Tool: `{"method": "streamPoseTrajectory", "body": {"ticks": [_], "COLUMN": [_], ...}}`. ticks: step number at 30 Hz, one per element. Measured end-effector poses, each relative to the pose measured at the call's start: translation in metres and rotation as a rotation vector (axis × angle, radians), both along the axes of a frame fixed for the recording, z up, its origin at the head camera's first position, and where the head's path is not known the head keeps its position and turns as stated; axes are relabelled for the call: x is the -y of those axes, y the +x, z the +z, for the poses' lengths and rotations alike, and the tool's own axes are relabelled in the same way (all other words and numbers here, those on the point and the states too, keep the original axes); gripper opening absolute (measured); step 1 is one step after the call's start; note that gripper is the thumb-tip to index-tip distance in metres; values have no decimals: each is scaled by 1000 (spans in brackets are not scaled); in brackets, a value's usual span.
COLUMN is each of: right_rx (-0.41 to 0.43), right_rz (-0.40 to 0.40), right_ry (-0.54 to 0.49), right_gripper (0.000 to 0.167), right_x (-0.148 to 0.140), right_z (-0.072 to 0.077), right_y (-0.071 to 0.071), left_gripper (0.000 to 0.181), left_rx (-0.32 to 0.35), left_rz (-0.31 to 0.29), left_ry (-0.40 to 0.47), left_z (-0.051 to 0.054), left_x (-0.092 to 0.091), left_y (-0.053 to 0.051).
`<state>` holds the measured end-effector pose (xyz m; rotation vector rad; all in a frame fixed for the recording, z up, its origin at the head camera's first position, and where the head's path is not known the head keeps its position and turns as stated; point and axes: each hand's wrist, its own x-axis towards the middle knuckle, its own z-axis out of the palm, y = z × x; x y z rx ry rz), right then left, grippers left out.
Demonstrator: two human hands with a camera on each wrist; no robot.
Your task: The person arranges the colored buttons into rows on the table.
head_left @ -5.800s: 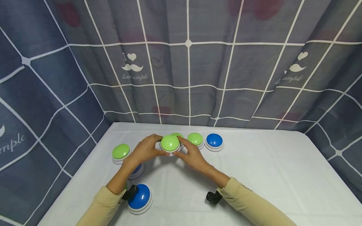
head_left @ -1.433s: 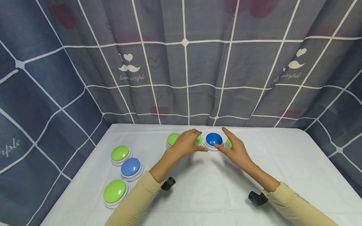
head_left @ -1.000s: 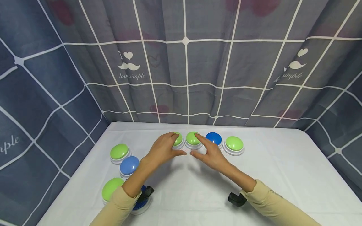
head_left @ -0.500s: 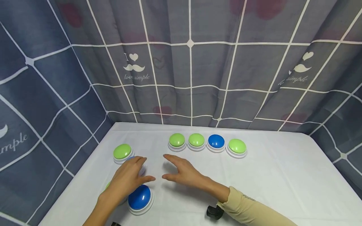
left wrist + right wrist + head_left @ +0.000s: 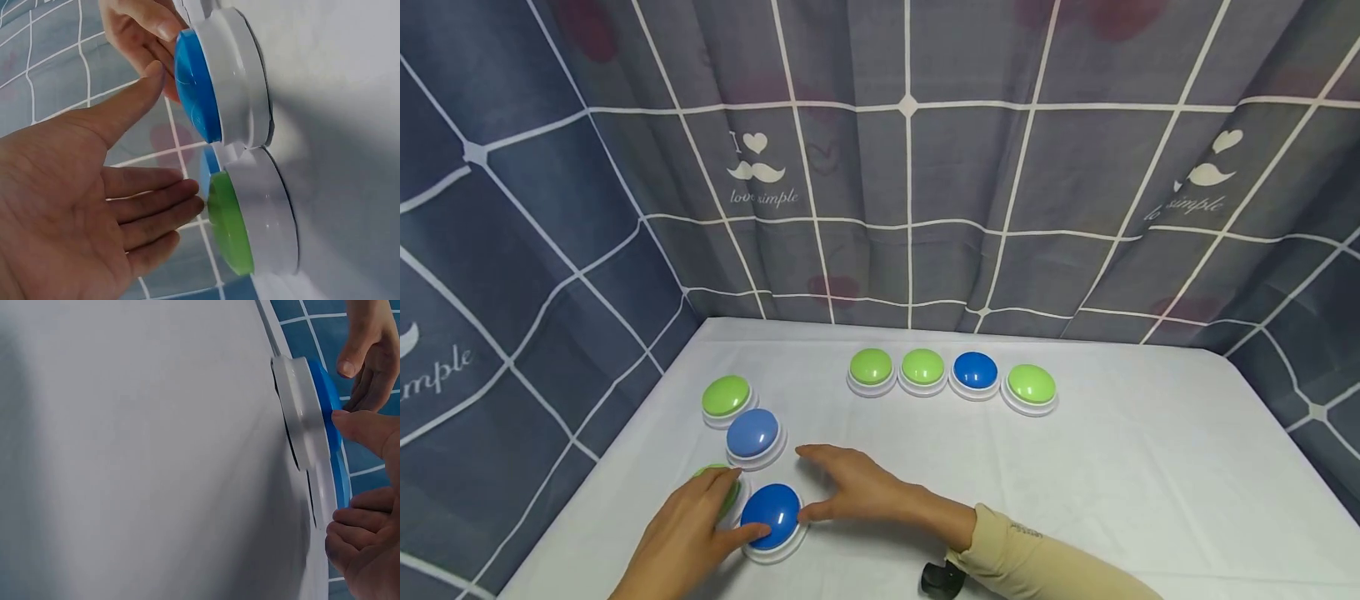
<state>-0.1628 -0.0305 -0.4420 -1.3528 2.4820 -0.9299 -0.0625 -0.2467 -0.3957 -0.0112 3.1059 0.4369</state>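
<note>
I have the dark blue button [image 5: 772,510] on the near left of the table [image 5: 1112,467], standing flat between two bare hands. The left hand [image 5: 683,533] is loose and grasps nothing: its thumb hangs over the dome, apart from it in the left wrist view, and its fingers reach over the near green button [image 5: 230,222]. The right hand [image 5: 865,490] has thumb and forefinger spread; its thumb is at the dome's right edge, and I cannot tell whether it touches. I see no grip on that side either.

Just behind stand the pale blue button [image 5: 752,433] and, farther back, the far green button [image 5: 726,396].

Along the back, well apart, I see a row: green [image 5: 871,367], green [image 5: 922,367], blue [image 5: 975,370], green [image 5: 1032,384], side by side, the last set slightly nearer.

I judge the work about half done: four lined up in the row, four at the left not yet there, the dark blue one being taken up now.

A gridded curtain [image 5: 955,167] hangs behind.
</note>
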Motion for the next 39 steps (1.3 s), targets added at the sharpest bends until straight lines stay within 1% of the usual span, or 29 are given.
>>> {"method": "streamPoseTrajectory", "body": {"ticks": [2, 4, 9, 13, 20, 23, 27, 33, 39], "right_rx": [12, 15, 20, 19, 18, 19, 15, 11, 6], "right_rz": [12, 22, 61, 99, 142, 154, 155, 164, 150], "right_ry": [7, 11, 7, 7, 9, 7, 6, 0, -16], "right_gripper": [78, 78, 77, 77, 74, 72, 71, 71, 72], "right_x": [2, 4, 8, 10, 11, 12, 13, 12, 10], "right_z": [-1, -2, -5, -7, -9, -9, -10, -10, -9], "right_y": [2, 4, 7, 9, 12, 12, 12, 12, 12], "left_gripper": [90, 91, 86, 82, 84, 83, 80, 79, 80], "left_rx": [-5, -16, -19, 1, 32, 52, 50, 54, 44], "left_rz": [2, -9, -26, -39, -66, -73, -76, -75, -65], "left_ry": [2, 0, -3, 2, -2, -15, -31, -33, -24], "left_z": [-2, -4, -10, -14, -20, -21, -21, -21, -16], "left_x": [0, -1, -5, -9, -12, -12, -12, -11, -13], "left_y": [4, 7, 12, 11, 10, 9, 7, 6, 6]}}
